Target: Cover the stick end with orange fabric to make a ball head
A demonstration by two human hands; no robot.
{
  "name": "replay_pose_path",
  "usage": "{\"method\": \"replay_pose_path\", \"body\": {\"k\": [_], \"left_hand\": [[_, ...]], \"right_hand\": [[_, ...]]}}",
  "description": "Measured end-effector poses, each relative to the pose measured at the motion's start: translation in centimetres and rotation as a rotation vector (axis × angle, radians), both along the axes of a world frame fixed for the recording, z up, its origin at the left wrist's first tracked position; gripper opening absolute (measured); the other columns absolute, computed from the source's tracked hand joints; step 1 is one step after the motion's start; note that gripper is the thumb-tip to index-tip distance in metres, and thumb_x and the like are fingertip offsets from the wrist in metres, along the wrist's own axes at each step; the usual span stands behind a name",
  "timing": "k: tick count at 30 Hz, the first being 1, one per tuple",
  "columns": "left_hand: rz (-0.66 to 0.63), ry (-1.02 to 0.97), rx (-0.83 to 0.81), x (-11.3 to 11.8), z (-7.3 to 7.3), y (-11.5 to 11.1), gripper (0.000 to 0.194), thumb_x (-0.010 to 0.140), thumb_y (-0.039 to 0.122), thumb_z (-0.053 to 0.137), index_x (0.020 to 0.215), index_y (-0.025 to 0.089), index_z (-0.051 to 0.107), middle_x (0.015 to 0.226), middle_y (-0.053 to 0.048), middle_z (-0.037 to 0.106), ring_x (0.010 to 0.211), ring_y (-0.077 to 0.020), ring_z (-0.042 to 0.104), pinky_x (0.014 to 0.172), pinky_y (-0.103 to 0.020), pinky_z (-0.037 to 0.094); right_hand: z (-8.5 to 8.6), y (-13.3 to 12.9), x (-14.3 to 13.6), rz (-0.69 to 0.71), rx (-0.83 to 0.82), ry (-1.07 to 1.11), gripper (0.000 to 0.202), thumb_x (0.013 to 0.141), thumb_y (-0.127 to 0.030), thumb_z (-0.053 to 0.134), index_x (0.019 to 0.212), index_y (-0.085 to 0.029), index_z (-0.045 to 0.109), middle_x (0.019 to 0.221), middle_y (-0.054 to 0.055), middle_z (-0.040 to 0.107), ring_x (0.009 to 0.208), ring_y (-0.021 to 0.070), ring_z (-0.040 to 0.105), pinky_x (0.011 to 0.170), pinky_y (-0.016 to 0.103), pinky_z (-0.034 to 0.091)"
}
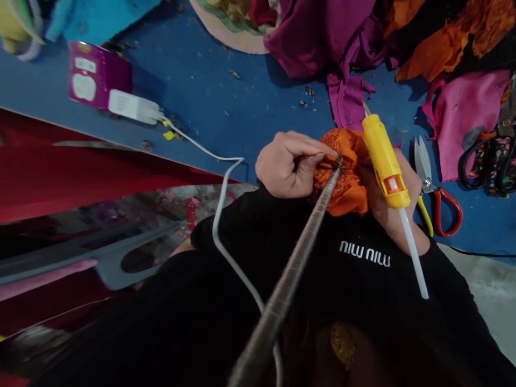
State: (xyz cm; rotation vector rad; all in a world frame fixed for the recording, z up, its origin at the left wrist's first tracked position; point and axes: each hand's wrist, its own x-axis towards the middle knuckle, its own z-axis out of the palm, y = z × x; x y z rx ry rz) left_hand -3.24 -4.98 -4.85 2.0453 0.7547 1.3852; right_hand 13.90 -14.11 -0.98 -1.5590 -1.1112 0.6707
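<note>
Lettering (365,253), white on the black shirt (314,290), appears in my view as "nilu nilu". Purple box (100,75): white label and apple-shaped patch; print too small for me to read. Left hand (288,164): knuckles raised, thumb and index finger pinching orange fabric (342,199). The fabric is bunched around the upper end of the wrapped stem (300,258), between both hands, near the edge of the blue table (193,80). Right hand (397,215): at the fabric's other side, partly behind the yellow glue gun (382,156); I cannot tell its full grip.
</note>
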Motion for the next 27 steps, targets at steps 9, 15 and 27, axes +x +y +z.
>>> {"method": "replay_pose_path", "body": {"k": [9, 15, 27], "left_hand": [[0.049, -0.002, -0.248, 0.7, 1.2, 0.8, 0.019, 0.099, 0.045, 0.071, 0.098, 0.027, 0.066, 0.072, 0.004, 0.069, 0.053, -0.0107, 0.063, 0.049, -0.025, 0.048], [-0.166, 0.132, 0.257, -0.5, 3.0, 2.0, 0.013, 0.092, 0.031, 0.075, 0.103, 0.035, 0.078, 0.098, -0.003, 0.075, 0.082, -0.0193, 0.073, 0.067, -0.034, 0.059], [-0.494, 0.47, 0.006, -0.4, 3.4, 6.4, 0.03, 0.083, 0.068, 0.077, 0.089, 0.038, 0.079, 0.071, -0.001, 0.073, 0.061, -0.022, 0.068, 0.062, -0.041, 0.051]], "right_hand": [[-0.8, -0.2, 0.2, 0.018, 0.003, 0.008, 0.009, 0.086, -0.03, 0.071, 0.086, -0.023, 0.064, 0.077, -0.002, 0.063, 0.074, 0.0155, 0.061, 0.073, 0.031, 0.048], [-0.5, 0.1, 0.1, 0.003, -0.018, 0.01, 0.014, 0.086, -0.033, 0.071, 0.085, -0.022, 0.063, 0.075, -0.002, 0.065, 0.068, 0.0141, 0.059, 0.066, 0.029, 0.046], [-0.7, 0.3, 0.2, 0.015, -0.028, -0.002, 0.018, 0.085, -0.036, 0.072, 0.083, -0.023, 0.06, 0.076, -0.002, 0.065, 0.069, 0.0142, 0.058, 0.064, 0.03, 0.045]]}}
